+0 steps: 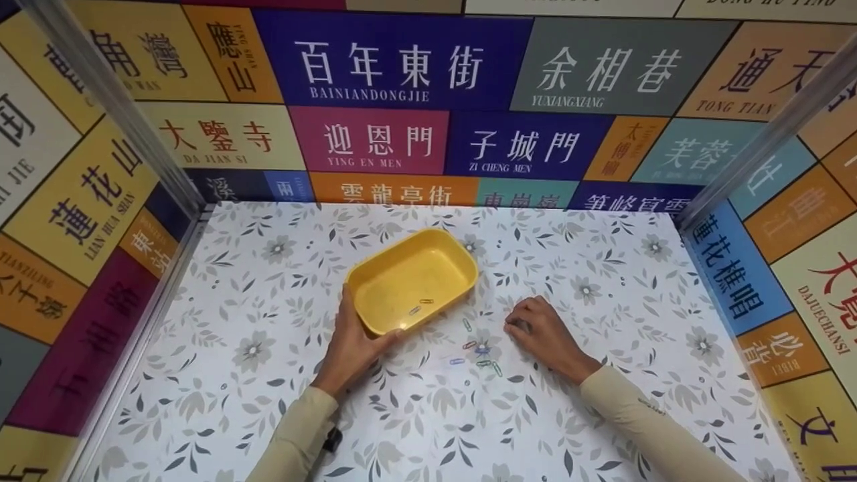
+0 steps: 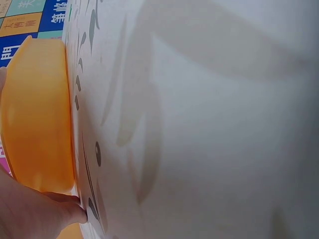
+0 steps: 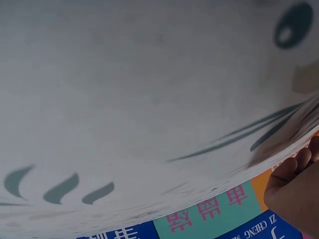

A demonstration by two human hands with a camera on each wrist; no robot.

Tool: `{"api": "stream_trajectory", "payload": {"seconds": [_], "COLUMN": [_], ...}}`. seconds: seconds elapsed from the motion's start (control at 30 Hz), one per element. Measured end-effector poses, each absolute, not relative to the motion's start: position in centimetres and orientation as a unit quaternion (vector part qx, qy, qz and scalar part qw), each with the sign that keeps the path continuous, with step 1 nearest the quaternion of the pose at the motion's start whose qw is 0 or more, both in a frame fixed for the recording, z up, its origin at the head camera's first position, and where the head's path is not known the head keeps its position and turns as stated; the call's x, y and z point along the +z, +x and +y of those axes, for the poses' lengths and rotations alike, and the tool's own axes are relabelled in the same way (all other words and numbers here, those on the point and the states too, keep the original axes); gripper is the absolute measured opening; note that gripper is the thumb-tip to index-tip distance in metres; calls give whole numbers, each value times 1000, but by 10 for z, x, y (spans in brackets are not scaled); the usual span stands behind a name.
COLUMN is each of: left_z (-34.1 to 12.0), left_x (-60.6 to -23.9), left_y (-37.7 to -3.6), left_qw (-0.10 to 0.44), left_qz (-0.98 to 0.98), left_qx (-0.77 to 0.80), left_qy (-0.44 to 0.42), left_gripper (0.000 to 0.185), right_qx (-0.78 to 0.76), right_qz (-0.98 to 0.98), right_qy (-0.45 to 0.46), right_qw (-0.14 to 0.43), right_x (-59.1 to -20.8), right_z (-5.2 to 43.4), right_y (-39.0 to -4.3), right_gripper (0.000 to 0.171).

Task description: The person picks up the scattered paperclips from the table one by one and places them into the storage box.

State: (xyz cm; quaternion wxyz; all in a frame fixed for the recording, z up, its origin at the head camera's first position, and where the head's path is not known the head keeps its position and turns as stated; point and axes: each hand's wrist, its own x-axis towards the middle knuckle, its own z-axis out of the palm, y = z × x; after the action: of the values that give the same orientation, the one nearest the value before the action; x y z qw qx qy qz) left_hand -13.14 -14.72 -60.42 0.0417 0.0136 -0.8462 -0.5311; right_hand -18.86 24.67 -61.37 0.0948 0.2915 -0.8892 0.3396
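Observation:
A shallow yellow plastic box (image 1: 415,268) sits at an angle on the table. My left hand (image 1: 355,351) grips its near left corner, with the thumb along the near side and the fingers at the left side. The left wrist view shows the box's orange-looking outer wall (image 2: 40,114) beside that hand. A yellow paper clip (image 1: 426,301) and a bluish one (image 1: 415,310) lie inside. Several coloured paper clips (image 1: 469,346) are scattered between the box and my right hand (image 1: 546,338). Its fingers are curled low over the table; I cannot tell whether they pinch anything.
White cloth with grey flowers and leaves covers the table (image 1: 281,415). Panels printed with coloured Chinese signs (image 1: 395,60) stand behind it and along both sides. Metal corner posts (image 1: 120,100) join them.

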Motion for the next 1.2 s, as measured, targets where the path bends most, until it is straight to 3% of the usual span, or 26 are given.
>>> {"api": "stream_trajectory", "payload": {"seconds": [0.43,1.2], "left_z": [-146,-146], "left_x": [-602,-603], "left_y": [-129,-131], "left_qw": [23,38], "left_qz": [-855,-848], "left_qx": [-516,-528], "left_qy": [31,26], "left_gripper": [143,142], "right_qx": [345,369], "right_qz": [-892,-900], "right_qy": [281,230], "right_qw": [83,23], "right_x": [-616,-607], "right_z": [248,247], "right_y": [-184,-186], "right_gripper": [6,8]}}
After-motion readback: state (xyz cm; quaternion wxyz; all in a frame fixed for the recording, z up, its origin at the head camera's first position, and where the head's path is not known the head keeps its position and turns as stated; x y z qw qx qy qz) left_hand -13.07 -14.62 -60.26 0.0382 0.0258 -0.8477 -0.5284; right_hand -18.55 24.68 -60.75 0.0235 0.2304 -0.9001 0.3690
